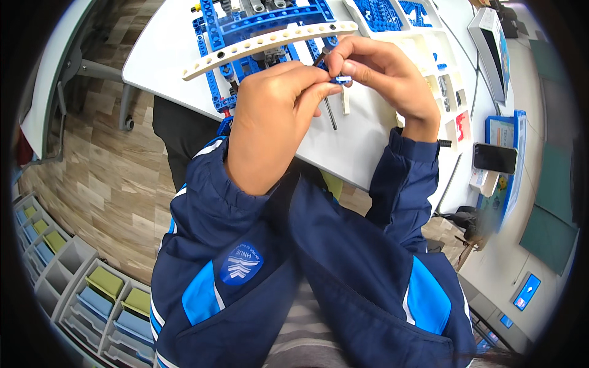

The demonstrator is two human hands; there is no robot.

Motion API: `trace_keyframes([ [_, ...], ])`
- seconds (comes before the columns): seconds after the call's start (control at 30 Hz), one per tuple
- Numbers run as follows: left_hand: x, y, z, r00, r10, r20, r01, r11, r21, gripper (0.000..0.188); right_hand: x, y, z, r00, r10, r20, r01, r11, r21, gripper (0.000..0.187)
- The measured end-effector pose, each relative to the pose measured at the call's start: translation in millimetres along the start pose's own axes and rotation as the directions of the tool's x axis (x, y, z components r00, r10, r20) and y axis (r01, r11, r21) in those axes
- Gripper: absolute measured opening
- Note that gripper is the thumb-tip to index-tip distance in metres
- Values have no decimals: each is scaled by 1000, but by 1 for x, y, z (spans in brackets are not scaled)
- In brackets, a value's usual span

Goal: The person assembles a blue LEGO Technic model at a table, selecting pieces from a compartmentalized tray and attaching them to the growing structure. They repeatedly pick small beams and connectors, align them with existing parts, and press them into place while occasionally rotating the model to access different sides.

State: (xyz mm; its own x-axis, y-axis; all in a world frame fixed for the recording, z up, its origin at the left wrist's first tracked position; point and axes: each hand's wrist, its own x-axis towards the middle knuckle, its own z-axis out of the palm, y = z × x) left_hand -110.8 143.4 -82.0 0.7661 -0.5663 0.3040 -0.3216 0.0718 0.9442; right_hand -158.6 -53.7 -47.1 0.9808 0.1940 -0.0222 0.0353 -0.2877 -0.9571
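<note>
My left hand and my right hand meet over the near edge of the white table. Both are closed in a pinch around a small blue building-set piece, which their fingertips partly cover. Just above the fingertips a dark thin axle sticks up; what it joins is hidden. Behind my hands stands a blue building-set model of beams and grey parts. A long curved white beam with holes lies across its front. A grey axle and a short white beam lie below my fingers.
A white sorting tray with blue, grey and red parts is at the right. Past it lie a black phone and a blue box. Drawers with green and blue bins stand at the lower left.
</note>
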Motion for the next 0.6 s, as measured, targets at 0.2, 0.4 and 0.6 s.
trace_keyframes([
  [0.2, 5, -4, 0, 1000, 7, 11, -7, 999, -33, 10, 3, 13, -3, 999, 0, 35, -4, 994, 110, 21],
  [0.4, 3, -2, -3, 997, -54, 50, 55, 998, -23, 12, 5, 22, -3, 1000, 8, 17, -11, 988, 151, 15],
  [0.6, 5, -5, 2, 998, -57, 19, 59, 992, -111, 11, 7, 28, -4, 994, 9, 107, -45, 938, 343, 22],
])
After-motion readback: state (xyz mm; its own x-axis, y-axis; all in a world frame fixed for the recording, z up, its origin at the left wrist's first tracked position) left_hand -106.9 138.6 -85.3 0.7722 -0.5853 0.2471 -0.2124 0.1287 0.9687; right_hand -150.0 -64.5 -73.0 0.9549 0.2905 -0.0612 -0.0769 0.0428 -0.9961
